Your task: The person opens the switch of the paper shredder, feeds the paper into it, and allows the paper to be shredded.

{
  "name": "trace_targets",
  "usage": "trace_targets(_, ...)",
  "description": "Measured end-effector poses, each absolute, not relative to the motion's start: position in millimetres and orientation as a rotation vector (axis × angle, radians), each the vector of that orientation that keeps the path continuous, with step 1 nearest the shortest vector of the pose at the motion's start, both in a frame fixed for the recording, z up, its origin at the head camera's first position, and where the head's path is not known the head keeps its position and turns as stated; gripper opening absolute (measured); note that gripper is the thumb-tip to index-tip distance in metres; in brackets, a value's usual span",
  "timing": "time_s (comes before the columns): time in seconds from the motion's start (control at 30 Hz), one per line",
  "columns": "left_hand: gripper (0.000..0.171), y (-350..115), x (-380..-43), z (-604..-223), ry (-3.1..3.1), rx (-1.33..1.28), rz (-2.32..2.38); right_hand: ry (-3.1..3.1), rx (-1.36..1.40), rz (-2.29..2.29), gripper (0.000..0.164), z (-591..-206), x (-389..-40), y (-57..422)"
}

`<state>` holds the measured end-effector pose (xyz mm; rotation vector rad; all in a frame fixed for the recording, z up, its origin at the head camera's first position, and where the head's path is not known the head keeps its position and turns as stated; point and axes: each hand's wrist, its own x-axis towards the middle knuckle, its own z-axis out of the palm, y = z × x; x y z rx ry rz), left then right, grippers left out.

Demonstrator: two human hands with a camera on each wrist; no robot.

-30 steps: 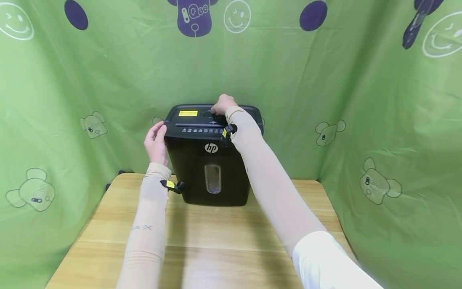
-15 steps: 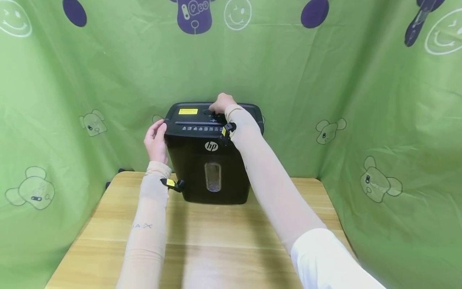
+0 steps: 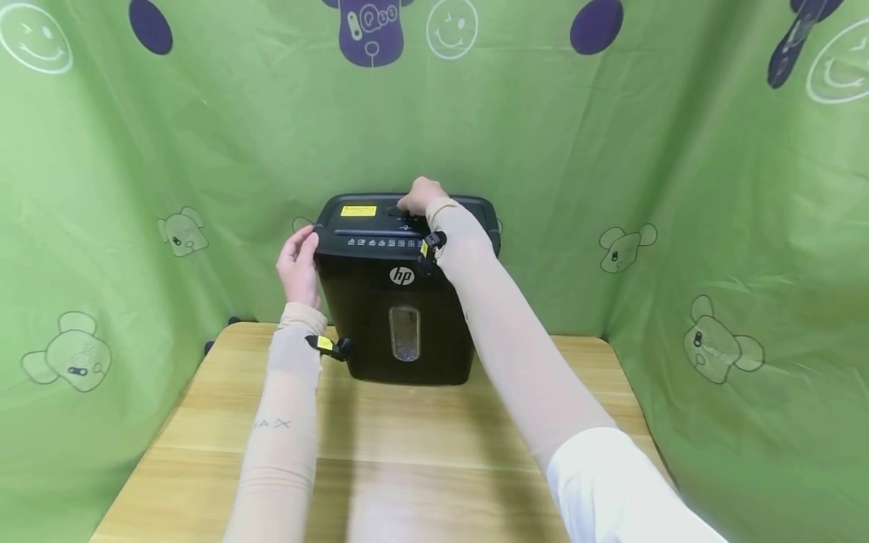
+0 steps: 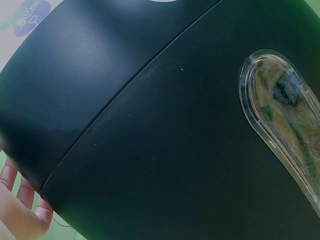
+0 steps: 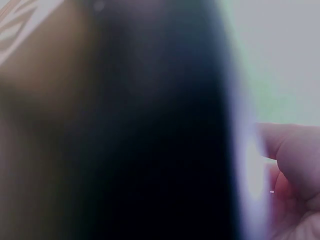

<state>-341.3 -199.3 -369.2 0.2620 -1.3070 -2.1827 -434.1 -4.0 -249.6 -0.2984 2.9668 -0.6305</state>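
A black HP paper shredder (image 3: 366, 317) stands upright at the back of the wooden table, with a yellow label (image 3: 358, 211) on its top. My left hand (image 3: 299, 264) rests against its upper left corner, fingers along the side and thumb near the front edge. In the left wrist view, those fingers (image 4: 26, 192) touch the side of the black casing. My right hand (image 3: 422, 196) reaches over the top, its curled fingertips at the dark oval switch (image 3: 396, 212). The right wrist view shows curled fingers beside the blurred shredder; their contact with the switch is hidden.
A clear window (image 3: 405, 333) in the shredder's front shows small bits at the bottom. The wooden table (image 3: 407, 437) extends towards me. A green patterned curtain (image 3: 543, 143) hangs close behind and on both sides.
My right fingertips have shifted very slightly left over the switch. The left hand keeps its place on the corner, and the shredder stands where it was; the head view sways a little.
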Motion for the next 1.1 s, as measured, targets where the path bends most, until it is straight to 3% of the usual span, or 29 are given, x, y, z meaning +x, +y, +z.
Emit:
trace_targets(0.63, 0.032, -199.9, -342.3, -368.5, -1.303, 0.258, -2.201, 2.949, -0.296, -0.639, 0.025, -246.1, -428.2, -4.2)
trace_targets(1.1, 0.026, -199.4, -341.6, -368.8, -1.302, 0.253, -2.198, 2.951, -0.294, -0.615, 0.034, -246.2, -427.8, -4.9)
